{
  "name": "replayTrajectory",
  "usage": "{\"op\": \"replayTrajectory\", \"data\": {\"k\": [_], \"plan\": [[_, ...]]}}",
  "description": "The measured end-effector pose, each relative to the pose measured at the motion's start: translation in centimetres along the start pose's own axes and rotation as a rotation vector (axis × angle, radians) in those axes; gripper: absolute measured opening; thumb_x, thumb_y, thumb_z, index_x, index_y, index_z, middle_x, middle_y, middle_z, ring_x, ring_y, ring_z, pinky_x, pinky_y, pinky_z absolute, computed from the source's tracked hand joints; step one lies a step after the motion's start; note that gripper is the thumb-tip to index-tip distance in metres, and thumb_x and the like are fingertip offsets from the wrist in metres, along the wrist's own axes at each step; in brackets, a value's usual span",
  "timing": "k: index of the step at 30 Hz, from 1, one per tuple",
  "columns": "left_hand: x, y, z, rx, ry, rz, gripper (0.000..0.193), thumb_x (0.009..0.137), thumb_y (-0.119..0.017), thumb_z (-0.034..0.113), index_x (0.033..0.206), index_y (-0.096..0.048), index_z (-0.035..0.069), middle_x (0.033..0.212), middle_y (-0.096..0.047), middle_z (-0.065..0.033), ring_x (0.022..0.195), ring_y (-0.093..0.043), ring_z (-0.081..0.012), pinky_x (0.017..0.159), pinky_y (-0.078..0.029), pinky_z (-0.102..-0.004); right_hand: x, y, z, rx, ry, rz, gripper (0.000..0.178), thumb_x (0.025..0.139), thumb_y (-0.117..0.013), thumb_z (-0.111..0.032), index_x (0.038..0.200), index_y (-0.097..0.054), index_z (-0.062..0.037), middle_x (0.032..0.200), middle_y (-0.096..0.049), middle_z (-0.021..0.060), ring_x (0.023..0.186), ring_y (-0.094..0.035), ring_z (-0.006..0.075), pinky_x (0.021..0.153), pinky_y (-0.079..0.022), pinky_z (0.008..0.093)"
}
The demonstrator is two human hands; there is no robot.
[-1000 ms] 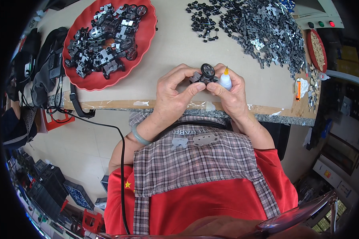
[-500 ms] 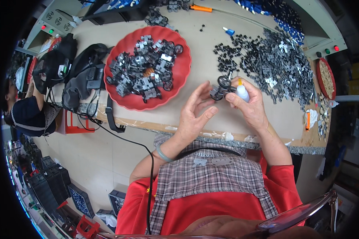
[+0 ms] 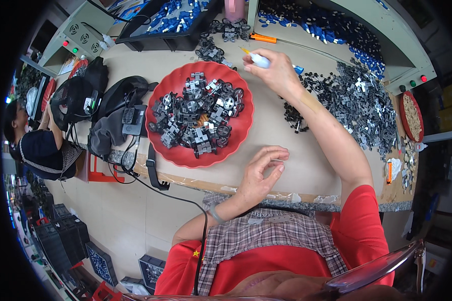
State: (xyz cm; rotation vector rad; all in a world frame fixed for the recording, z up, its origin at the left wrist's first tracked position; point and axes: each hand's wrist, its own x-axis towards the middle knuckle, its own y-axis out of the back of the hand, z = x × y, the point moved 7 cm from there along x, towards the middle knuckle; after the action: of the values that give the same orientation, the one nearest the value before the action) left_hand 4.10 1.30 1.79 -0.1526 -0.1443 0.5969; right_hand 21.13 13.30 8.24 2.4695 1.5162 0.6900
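Note:
My right hand (image 3: pixel 278 72) reaches over the far middle of the table, fingers closed round a small white squeeze bottle (image 3: pixel 259 60) with a yellow nozzle pointing left. Just beyond it, several black wheeled toy chassis (image 3: pixel 231 31) stand in a cluster. My left hand (image 3: pixel 260 176) hovers near the front edge with nothing in it, its thumb apart from loosely bent fingers. To its left is a red scalloped bowl (image 3: pixel 158 150) heaped with grey and black wheeled chassis (image 3: pixel 201 113). A pile of small black wheel-and-axle parts (image 3: pixel 297 118) lies partly behind my right forearm.
Loose grey parts (image 3: pixel 356 105) are heaped at the right. A black tray (image 3: pixel 153 42) of blue pieces stands at the back, near an orange-handled tool (image 3: pixel 262 38). Black mesh-covered objects (image 3: pixel 75 103) and cables occupy the left, where another person (image 3: pixel 40 145) sits.
My right hand has gone up and away with the bottle, toward the far chassis. The chassis held between my hands is no longer there. My left hand has lowered. The view has shifted.

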Motion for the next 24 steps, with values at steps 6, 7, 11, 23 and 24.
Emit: {"op": "replayTrajectory", "data": {"k": [6,7,11,23,24], "plan": [[-0.1,0.0,-0.2,0.02,0.002,-0.02,0.024,0.087,-0.052,-0.004,0.11,-0.057,-0.001,0.119,-0.049,-0.0108,0.108,-0.055,-0.0201,0.092,-0.047,-0.0313,4.2,-4.3,4.5,-0.173,-0.22,-0.169,0.019,0.078,-0.07,-0.012,0.095,-0.066,-0.0037,0.078,-0.065,0.0022,0.063,-0.055,0.0063,0.056,-0.045,0.0227],[-0.1,0.0,-0.2,0.007,0.006,-0.022,0.024,0.087,-0.051,-0.004,0.11,-0.057,-0.001,0.119,-0.049,-0.0109,0.108,-0.055,-0.0203,0.092,-0.047,-0.0312,4.6,-4.7,5.2,-0.155,-0.204,-0.176,0.019,0.076,-0.073,-0.014,0.092,-0.068,-0.0045,0.079,-0.067,0.0053,0.065,-0.059,0.0109,0.06,-0.048,0.0259],[0.0,0.0,-0.1,0.019,0.013,-0.029,0.023,0.087,-0.051,-0.004,0.108,-0.058,-0.001,0.119,-0.049,-0.0109,0.108,-0.056,-0.0203,0.092,-0.048,-0.0313,4.9,-5.0,6.7,0.063,-0.301,-0.235,0.019,0.076,-0.072,-0.008,0.093,-0.066,-0.0033,0.079,-0.064,0.0016,0.062,-0.053,0.0061,0.053,-0.043,0.0207],[-0.1,-0.3,-0.3,0.006,0.004,-0.04,0.022,0.087,-0.052,-0.003,0.108,-0.058,-0.002,0.116,-0.051,-0.0112,0.101,-0.058,-0.0186,0.089,-0.047,-0.0304,-4.5,4.1,2.5,0.5,-0.507,-0.103,0.024,0.08,-0.069,-0.01,0.101,-0.06,-0.0034,0.078,-0.057,-0.0013,0.058,-0.044,0.0027,0.051,-0.035,0.0161],[-0.1,-0.2,-0.3,0.006,0.0,-0.02,0.021,0.088,-0.052,-0.003,0.108,-0.059,-0.002,0.116,-0.051,-0.011,0.101,-0.058,-0.0185,0.089,-0.047,-0.0303,-5.5,4.2,2.3,0.553,-0.505,-0.129,0.023,0.081,-0.069,-0.009,0.101,-0.059,-0.0033,0.078,-0.056,-0.0011,0.057,-0.043,0.0032,0.05,-0.035,0.0158]]}}
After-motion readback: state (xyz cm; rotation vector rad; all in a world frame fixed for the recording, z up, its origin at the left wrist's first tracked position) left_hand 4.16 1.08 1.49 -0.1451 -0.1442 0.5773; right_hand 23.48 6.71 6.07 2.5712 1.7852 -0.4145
